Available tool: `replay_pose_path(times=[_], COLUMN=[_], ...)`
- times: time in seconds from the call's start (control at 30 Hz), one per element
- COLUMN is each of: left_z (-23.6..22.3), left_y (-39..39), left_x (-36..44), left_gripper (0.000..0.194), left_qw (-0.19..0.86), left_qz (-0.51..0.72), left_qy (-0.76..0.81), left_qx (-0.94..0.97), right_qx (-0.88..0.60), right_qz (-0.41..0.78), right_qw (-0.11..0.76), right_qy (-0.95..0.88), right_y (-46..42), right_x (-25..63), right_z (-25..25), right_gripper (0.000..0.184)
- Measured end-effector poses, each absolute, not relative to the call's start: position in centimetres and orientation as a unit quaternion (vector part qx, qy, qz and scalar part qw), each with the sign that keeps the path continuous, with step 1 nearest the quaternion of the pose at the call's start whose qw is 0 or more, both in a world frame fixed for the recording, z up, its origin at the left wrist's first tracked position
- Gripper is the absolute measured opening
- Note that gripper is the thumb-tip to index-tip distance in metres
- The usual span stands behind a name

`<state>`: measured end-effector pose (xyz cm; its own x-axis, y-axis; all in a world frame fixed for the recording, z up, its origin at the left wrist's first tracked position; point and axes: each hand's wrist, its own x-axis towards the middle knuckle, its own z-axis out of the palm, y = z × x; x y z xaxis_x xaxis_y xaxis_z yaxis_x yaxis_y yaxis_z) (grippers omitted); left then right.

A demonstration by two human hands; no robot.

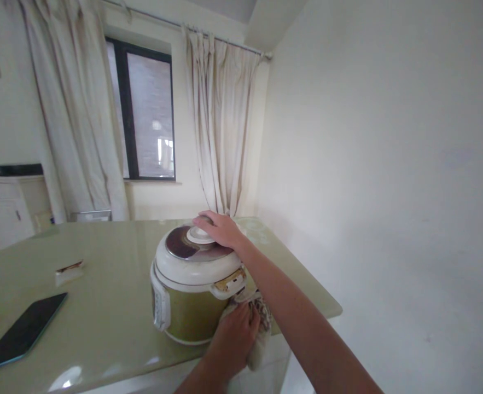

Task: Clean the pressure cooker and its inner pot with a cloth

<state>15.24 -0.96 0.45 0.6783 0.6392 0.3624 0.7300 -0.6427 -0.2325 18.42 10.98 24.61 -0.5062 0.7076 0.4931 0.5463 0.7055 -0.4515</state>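
A white and green rice cooker (200, 284) stands upright near the front edge of the table, with a control panel (160, 306) on its left side. On its lid, my right hand (222, 229) is closed round the round top knob (205, 220). Lower down, my left hand (239, 331) grips a patterned cloth (262, 312) against the cooker's right side, below a brownish, stained part of the rim (230, 283). The cloth's lower end hangs down, and my left fingers partly hide it.
The glossy green tabletop (114, 306) holds a dark tablet (23, 331) at left and a small slim packet (69, 268) behind it. A white wall (380, 164) lies to the right. Curtains (225, 120) and a window (151, 115) are behind the table; a white cabinet (3, 213) stands far left.
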Motion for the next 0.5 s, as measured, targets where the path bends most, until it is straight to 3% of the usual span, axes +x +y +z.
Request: replay_pose_path(times=[0.13,0.23,0.37,0.5], left_z=[-0.2,0.5,1.7,4.0], left_y=[-4.9,-7.7,-8.4,-5.1], left_x=[6.8,-0.1,-5.3,-5.4], left_gripper=[0.051,0.063,0.083,0.085], left_qw=[0.321,0.356,0.27,0.124], left_qz=[-0.253,-0.236,-0.332,-0.49], left_qy=[-0.313,-0.334,-0.465,-0.513], left_qx=[-0.857,-0.841,-0.776,-0.694], right_qx=[-0.362,-0.367,-0.37,-0.376], right_qz=[0.117,0.111,0.106,0.102], right_qw=[0.339,0.34,0.337,0.333], right_qy=[-0.86,-0.858,-0.859,-0.859], right_y=[10.9,10.9,10.7,10.6], right_x=[18.4,18.3,18.1,18.0], right_z=[24.6,24.6,24.9,25.0], right_gripper=[0.069,0.067,0.063,0.062])
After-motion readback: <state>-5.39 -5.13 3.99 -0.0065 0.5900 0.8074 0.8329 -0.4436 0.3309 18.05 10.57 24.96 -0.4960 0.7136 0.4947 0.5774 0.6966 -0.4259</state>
